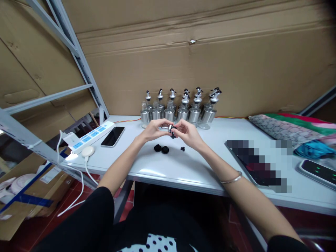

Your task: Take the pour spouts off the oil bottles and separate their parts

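Observation:
Over the table (pixel 173 168), my left hand (pixel 155 130) and my right hand (pixel 188 132) meet with bent fingers on a small silver-and-black pour spout (pixel 172 129). Fingers of both hands hide part of it. Below the hands lie two round black stoppers (pixel 165 150) side by side, with several tiny black pieces (pixel 182 149) to their right. Just behind stand rows of glass bottles with metal sleeves (pixel 183 114). Many carry silver pour spouts (pixel 197 98) with black flip tops; the front ones on the left have bare glass necks.
At left are a white power strip (pixel 91 137), a phone (pixel 113 136) and a round white charger (pixel 88 151) with its cable. A dark tablet-like slab (pixel 244 159), patterned fabric bag (pixel 278 129) and another device (pixel 319 173) lie right. Cardboard (pixel 168 63) stands behind.

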A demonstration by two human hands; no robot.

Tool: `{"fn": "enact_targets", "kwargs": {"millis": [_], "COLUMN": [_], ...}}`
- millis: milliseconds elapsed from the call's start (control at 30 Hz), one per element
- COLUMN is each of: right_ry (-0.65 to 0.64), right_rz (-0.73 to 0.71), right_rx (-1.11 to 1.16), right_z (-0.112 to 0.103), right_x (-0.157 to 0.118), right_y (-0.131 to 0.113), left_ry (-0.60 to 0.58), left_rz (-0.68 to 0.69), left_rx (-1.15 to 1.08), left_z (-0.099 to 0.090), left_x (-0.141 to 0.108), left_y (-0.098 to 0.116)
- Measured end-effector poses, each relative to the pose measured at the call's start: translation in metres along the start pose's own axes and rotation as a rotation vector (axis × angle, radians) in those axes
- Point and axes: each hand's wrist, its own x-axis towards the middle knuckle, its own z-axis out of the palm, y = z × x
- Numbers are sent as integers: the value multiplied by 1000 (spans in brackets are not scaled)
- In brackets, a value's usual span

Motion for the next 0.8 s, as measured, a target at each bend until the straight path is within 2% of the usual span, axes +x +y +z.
{"fn": "enact_targets", "kwargs": {"millis": [233, 467, 667, 800], "right_ry": [-18, -64, -112, -176], "right_rz": [-269, -558, -652, -665], "right_rx": [-385, -627, -811, -826], "right_z": [-2, -4, -5, -7], "right_x": [-1, 1, 0, -2], "right_y": [4, 13, 12, 12], "left_ry": [-17, -15, -41, -69], "left_rz": [-160, -273, -321, -341], "left_rx": [-147, -177, -240, -296], "left_z": [-2, -2, -5, -3], "left_x": [2, 2, 3, 2], "left_y": [-6, -4, -6, -10]}}
